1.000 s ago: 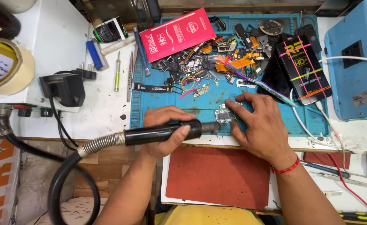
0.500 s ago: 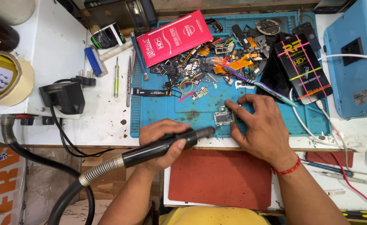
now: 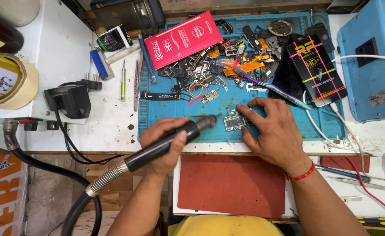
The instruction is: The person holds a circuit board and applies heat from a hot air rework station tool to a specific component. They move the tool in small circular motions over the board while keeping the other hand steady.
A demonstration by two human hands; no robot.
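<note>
My left hand grips a black hot-air wand whose metal nozzle points right at a small green circuit board. A ribbed hose runs from the wand down to the left. My right hand rests on the blue work mat, its fingertips pressing on the right side of the board. A red string bracelet circles my right wrist. The nozzle tip sits just left of the board, a little apart from it.
A heap of small phone parts and flex cables lies at the mat's back, beside a red flat box and a black flat box. A toothbrush, tweezers, green screwdriver, black plug adapter, tape roll, blue machine.
The wand has tilted and its nozzle moved up and right toward the board. My right hand stays pressed on the board. The view has shifted slightly.
</note>
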